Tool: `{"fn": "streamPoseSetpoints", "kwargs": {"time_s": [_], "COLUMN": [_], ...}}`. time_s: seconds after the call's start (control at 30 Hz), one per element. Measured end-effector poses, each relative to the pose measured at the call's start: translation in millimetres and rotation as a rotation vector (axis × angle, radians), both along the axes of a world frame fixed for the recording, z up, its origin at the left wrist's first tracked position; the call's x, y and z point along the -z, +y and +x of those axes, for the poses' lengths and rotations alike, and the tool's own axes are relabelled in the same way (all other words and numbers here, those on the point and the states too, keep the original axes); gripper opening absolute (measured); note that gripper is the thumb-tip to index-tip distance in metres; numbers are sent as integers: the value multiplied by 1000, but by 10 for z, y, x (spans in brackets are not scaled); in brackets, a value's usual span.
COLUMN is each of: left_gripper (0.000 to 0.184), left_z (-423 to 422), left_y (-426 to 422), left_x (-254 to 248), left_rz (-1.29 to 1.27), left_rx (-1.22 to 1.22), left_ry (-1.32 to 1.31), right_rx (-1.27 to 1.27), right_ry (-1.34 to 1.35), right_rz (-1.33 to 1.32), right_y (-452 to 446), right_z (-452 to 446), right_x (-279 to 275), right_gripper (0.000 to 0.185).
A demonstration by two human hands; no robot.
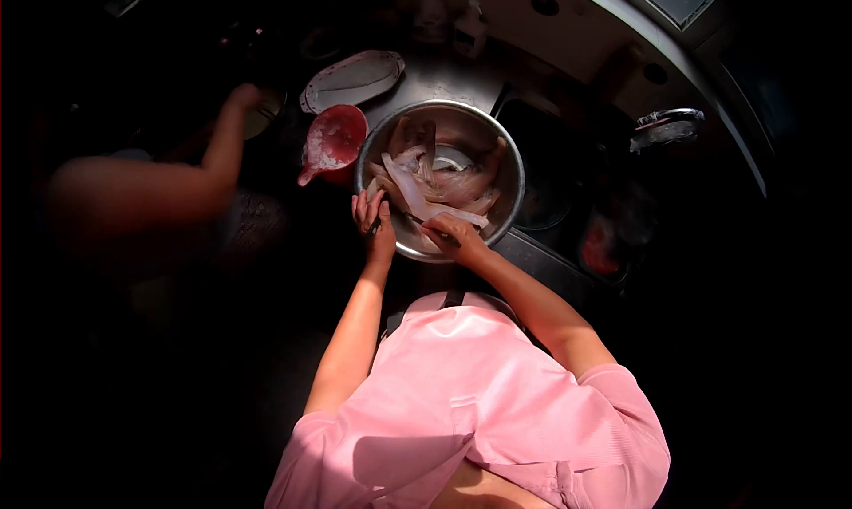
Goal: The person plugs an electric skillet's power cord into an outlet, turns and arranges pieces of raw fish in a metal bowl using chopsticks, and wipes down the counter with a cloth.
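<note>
Our left hand (376, 227) spreads its fingers loosely at the near-left rim of the metal bowl (521, 189), where the pale strips (408, 188) lie. Our right hand (449, 230) curls its fingers round a dark thing (453, 239), mostly hidden.

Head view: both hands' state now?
Left hand: fingers extended at round silver metal bowl's rim; grip unclear.
Right hand: fingers curled over bowl; hold unclear.

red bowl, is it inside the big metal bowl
No, the red bowl is outside the big metal bowl, beside its rim.
</note>
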State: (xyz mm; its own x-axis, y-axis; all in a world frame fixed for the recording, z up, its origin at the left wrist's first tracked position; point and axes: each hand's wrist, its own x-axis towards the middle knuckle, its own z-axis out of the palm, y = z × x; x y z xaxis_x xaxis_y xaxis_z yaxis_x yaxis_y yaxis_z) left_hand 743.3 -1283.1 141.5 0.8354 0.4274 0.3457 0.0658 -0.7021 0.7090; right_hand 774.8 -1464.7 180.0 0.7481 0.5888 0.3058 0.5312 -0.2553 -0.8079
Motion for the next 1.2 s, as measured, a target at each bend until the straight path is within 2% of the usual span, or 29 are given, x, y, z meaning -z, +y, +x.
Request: {"fn": "streamPoseSetpoints", "kwargs": {"time_s": [0.03, 0.1, 0.27, 0.33, 0.4, 0.47, 0.5, 0.57, 0.6, 0.67, 0.73, 0.8, 0.87, 1.0, 1.07, 1.1, 1.13, 1.2], "left_gripper": [26, 25, 22, 22, 23, 23, 23, 23, 22, 21, 21, 21, 21, 21, 20, 20, 20, 19], "left_z": [7, -14, -37, -41, -46, -39, -41, -18, -11, -32, -41, -50, -46, -44, -50, -48, -43, -42], "left_y": [-7, -30, -52, -46, -55, -64, -79, -83, -76, -65, -75, -72, -93, -105, -93, -89, -90, -79], "left_x": [-5, -39, -19, -4, -13, -13, -16, -15, -6, -8, -54, -84, -166, -191, -169, -150, -130, -151], "left_rz": [5, 0, 6, 34, 95, 121, 122, 125, 125, 129, 69, 90, 56, 79, 73, 73, 72, 62], "left_rx": [3, -3, -14, -16, -2, -8, -17, -30, -25, -25, -16, -26, -21, -25, -22, -23, -23, -15], "left_ry": [-11, -16, -43, -59, -42, -35, -26, -19, -25, -25, -33, -32, -19, -26, -38, -54, -70, -80], "right_rx": [39, 126, 199, 253, 306, 440, 435, 591, 586, 633, 655, 544, 460, 360, 332, 306, 327, 329], "right_ry": [-64, -134, -26, 267, 637, 750, 746, 534, 535, 327, 339, 845, 916, 873, 797, 662, 641, 377], "right_rz": [-18, -25, 20, -42, 103, 256, 255, 252, 254, 116, 38, 287, 287, 275, 175, 111, 88, 6], "right_y": [-10, 0, -162, -312, -511, -677, -743, -832, -878, -919, -844, -694, -531, -424, -463, -473, -488, -510], "right_z": [58, 122, 82, 79, 227, 389, 481, 691, 808, 1008, 1073, 1053, 945, 706, 616, 567, 500, 367], "right_x": [133, 43, -248, -538, -487, -533, -545, -563, -505, -275, -127, 72, 91, -108, -213, -261, -320, -468], "right_gripper": [9, 10, 11, 10, 12, 15, 15, 18, 18, 20, 23, 22, 23, 21, 19, 18, 17, 15]}}
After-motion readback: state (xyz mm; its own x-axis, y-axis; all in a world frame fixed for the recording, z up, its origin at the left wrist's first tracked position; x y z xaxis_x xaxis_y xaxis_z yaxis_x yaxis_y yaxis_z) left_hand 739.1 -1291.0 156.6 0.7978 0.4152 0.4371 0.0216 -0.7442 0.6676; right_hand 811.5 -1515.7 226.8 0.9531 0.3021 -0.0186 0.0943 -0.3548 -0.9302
